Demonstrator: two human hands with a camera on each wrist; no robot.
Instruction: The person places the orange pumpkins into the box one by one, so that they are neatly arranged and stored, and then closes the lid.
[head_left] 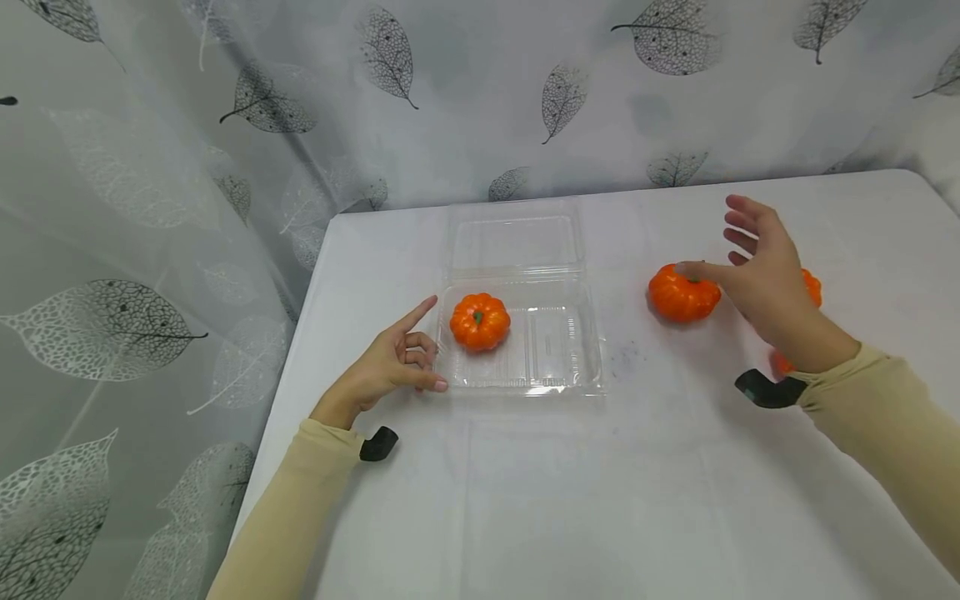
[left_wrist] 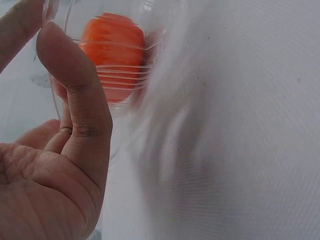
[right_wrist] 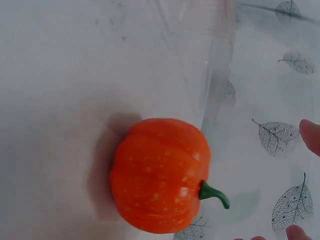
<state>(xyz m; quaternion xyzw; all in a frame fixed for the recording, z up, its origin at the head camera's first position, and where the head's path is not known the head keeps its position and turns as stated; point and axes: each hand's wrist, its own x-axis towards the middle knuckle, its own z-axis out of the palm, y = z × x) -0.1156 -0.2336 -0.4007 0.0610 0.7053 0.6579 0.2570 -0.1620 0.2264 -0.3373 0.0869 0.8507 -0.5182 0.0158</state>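
Observation:
A small orange pumpkin (head_left: 480, 322) with a green stem sits in the left part of a clear plastic clamshell container (head_left: 555, 342), whose lid (head_left: 516, 237) lies folded back. My left hand (head_left: 393, 362) is at the container's left side, thumb at the near corner and index finger stretched along the edge; the left wrist view shows the thumb (left_wrist: 75, 85) by the rim. My right hand (head_left: 765, 275) is raised with fingers spread above and right of a second pumpkin (head_left: 682, 296), holding nothing. That pumpkin (right_wrist: 162, 175) stands apart from the fingers in the right wrist view.
Two more orange pieces, one upper (head_left: 812, 287) and one lower (head_left: 780, 363), show from behind my right hand and wrist, mostly hidden. A white cloth covers the table (head_left: 540, 500). Leaf-patterned curtain (head_left: 465, 100) hangs along the back and left edges.

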